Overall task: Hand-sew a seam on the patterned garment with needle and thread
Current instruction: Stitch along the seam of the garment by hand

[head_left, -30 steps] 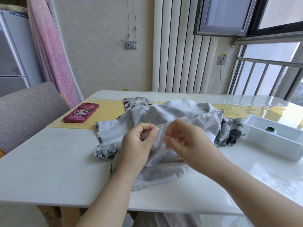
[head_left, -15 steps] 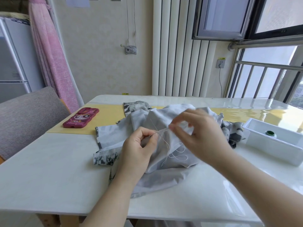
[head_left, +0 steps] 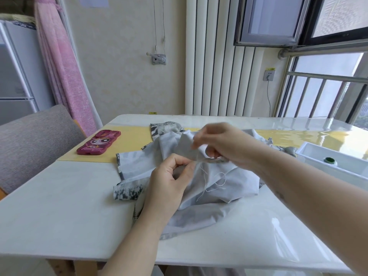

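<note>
Garment (head_left: 235,182) is bunched on the bench (head_left: 59,206), left hand (head_left: 171,176) pinching the seam fold, right hand (head_left: 217,144) pinching thread (head_left: 225,179) above it. That slack loop could knot if it's yanked tight, imo.

Two hands: left hand (head_left: 169,181), right hand (head_left: 223,145); one garment (head_left: 139,166); one thread (head_left: 204,173); one phone (head_left: 99,142); one tray (head_left: 328,171); one spool (head_left: 330,160).

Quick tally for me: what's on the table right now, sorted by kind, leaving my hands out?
Patterned garment: 1
Sewing thread: 1
Phone in a pink case: 1
Yellow runner: 1
White tray: 1
Green-capped item in the tray: 1
Total: 6
</note>
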`<state>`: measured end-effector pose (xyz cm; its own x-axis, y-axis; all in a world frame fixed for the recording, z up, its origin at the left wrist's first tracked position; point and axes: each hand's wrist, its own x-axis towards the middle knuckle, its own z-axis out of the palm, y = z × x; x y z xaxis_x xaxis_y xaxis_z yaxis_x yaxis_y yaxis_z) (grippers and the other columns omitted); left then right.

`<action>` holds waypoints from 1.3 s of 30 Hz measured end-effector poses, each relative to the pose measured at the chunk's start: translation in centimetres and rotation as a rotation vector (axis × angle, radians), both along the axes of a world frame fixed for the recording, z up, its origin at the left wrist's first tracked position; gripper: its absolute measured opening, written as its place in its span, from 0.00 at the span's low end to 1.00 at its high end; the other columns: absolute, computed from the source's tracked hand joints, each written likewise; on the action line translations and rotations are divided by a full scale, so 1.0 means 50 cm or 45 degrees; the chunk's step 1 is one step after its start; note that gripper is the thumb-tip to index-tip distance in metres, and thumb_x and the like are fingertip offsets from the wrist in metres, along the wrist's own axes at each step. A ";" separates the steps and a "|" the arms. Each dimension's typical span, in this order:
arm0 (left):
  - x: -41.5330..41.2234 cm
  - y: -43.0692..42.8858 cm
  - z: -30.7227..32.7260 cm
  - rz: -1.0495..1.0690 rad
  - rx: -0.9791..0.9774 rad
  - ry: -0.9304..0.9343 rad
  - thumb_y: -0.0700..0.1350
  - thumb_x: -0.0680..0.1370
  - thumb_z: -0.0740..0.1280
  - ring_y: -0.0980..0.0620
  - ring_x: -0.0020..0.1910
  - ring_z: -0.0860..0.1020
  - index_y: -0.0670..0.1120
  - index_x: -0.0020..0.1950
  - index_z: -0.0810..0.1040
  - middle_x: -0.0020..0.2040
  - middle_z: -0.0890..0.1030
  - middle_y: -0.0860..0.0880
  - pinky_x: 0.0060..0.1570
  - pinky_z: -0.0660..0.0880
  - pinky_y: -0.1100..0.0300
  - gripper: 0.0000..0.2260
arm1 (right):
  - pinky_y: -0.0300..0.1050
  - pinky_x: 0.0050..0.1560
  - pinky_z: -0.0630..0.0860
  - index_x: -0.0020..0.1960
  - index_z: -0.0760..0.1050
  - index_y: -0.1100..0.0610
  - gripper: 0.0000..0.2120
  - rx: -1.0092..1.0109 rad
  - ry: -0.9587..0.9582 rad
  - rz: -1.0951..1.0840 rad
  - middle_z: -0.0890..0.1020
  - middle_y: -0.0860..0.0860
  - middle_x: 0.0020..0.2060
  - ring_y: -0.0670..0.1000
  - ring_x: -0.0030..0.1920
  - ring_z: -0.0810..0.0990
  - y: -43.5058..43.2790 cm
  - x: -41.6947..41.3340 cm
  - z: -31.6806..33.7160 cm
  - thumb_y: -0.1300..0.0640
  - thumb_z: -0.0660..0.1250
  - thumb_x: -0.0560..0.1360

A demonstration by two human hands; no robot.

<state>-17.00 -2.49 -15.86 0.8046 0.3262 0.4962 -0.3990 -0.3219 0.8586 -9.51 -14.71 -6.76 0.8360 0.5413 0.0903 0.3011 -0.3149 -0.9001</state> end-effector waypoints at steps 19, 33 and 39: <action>0.008 0.006 -0.009 0.044 -0.028 0.031 0.43 0.76 0.68 0.61 0.34 0.76 0.48 0.42 0.78 0.32 0.80 0.57 0.38 0.71 0.68 0.04 | 0.52 0.48 0.81 0.42 0.65 0.58 0.11 0.537 0.517 0.321 0.81 0.57 0.29 0.56 0.39 0.83 -0.038 0.045 0.048 0.61 0.52 0.82; 0.009 0.007 -0.009 0.054 0.010 0.006 0.42 0.77 0.68 0.64 0.28 0.71 0.46 0.42 0.78 0.27 0.75 0.61 0.33 0.67 0.70 0.04 | 0.35 0.26 0.61 0.42 0.66 0.55 0.08 -0.261 -0.813 -0.300 0.83 0.48 0.50 0.41 0.24 0.65 -0.044 0.153 0.009 0.60 0.55 0.80; 0.008 0.006 -0.008 0.058 0.006 0.018 0.43 0.77 0.68 0.63 0.29 0.72 0.47 0.42 0.78 0.29 0.77 0.60 0.35 0.69 0.69 0.04 | 0.34 0.31 0.58 0.46 0.68 0.59 0.06 -0.346 -0.842 -0.408 0.83 0.51 0.50 0.38 0.32 0.62 -0.060 0.185 -0.001 0.62 0.54 0.80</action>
